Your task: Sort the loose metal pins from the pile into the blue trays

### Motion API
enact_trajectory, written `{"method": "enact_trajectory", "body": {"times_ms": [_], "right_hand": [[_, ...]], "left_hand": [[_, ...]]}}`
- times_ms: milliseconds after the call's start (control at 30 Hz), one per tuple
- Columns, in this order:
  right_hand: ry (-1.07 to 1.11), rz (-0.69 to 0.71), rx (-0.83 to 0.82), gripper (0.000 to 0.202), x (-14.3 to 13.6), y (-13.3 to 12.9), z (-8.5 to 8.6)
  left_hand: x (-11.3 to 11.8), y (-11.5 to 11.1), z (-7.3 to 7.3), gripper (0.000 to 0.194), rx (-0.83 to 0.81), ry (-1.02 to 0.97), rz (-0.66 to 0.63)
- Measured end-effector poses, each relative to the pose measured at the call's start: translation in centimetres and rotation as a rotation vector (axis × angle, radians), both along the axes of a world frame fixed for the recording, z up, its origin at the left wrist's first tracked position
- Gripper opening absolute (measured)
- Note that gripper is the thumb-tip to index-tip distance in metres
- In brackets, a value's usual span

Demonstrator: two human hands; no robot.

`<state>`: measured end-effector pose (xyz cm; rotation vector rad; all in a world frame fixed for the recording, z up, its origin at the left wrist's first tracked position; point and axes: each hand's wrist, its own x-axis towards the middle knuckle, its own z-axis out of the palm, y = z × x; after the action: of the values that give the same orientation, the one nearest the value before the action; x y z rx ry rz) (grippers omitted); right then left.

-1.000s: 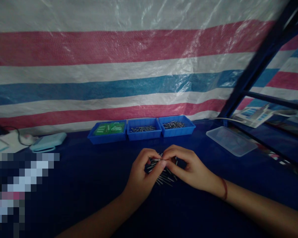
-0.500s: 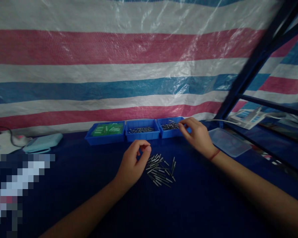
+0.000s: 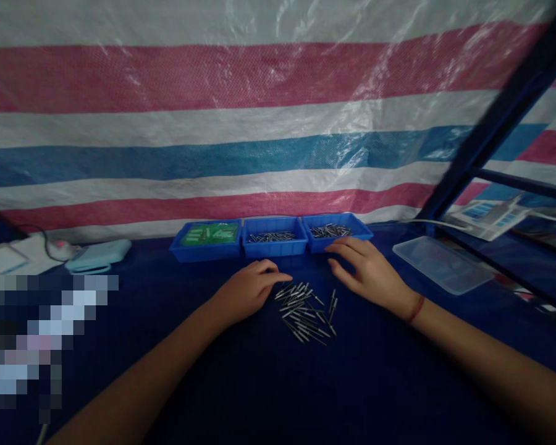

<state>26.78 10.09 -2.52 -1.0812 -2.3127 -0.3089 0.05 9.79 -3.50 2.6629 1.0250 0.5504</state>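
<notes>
The right hand's fingers reach forward in a loose arch, the thumb held apart from them with a gap between; the hand (image 3: pixel 373 272) is palm down. Its fingertips are just before the right bin (image 3: pixel 315 245), and whether they touch its front wall I cannot tell. The left hand (image 3: pixel 248 290) lies palm down, index finger stretched toward the other hand and the rest bent under; whether it pinches anything is hidden. Its index fingertip is at the far left edge of a pile of pins (image 3: pixel 296 300).

The pile lies between the hands, slightly on the near side, on the dark blue worktop (image 3: pixel 352 383). The thin metal pins point several ways, many overlapping; a few loose ones lie just to the right. A red-brown band (image 3: pixel 417 309) circles the right wrist.

Beyond the hands, three blue bins stand side by side. The right bin and the middle bin (image 3: pixel 275 249) hold more pins; the left bin (image 3: pixel 208 252) holds a green packet (image 3: pixel 210 234).

Farther right, a clear lid (image 3: pixel 442 266) lies flat near a blue frame (image 3: pixel 498 117). Far left are a pale blue case (image 3: pixel 102 253) and a white box (image 3: pixel 25 256). A striped sheet (image 3: pixel 213 80) hangs behind everything.
</notes>
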Motion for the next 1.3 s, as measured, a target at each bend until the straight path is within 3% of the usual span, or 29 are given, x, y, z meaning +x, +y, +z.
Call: {"method": "enact_trajectory", "body": {"times_ms": [233,400,500,633,800,1000,1300], "right_hand": [[-0.048,0.076,-0.003,0.022,-0.8,-1.1,0.3],[-0.054,0.126,-0.035,0.022,-1.0,-1.4,0.3],[0.003,0.153,-0.096,0.021,-1.6,-1.9,0.5],[0.366,0.187,-0.311,0.015,-3.0,-3.5,1.1],[0.643,0.226,-0.465,0.01,-4.3,-5.2,1.6],[0.69,0.26,-0.563,0.009,-4.5,-5.5,1.6],[0.694,0.294,-0.508,0.007,-4.5,-5.5,1.4]], "left_hand": [[-0.5,0.5,0.1,0.018,0.047,0.085,-0.058],[-0.9,0.6,0.7,0.018,0.074,0.138,-0.067],[-0.2,-0.2,1.0,0.018,0.016,-0.014,-0.027],[2.4,-2.5,1.1,0.015,-0.139,-0.371,0.143],[5.1,-5.2,0.6,0.019,-0.374,-0.617,0.196],[5.3,-5.6,0.0,0.018,-0.406,-0.666,0.178],[5.3,-5.6,0.6,0.012,-0.29,-0.613,0.153]]}}
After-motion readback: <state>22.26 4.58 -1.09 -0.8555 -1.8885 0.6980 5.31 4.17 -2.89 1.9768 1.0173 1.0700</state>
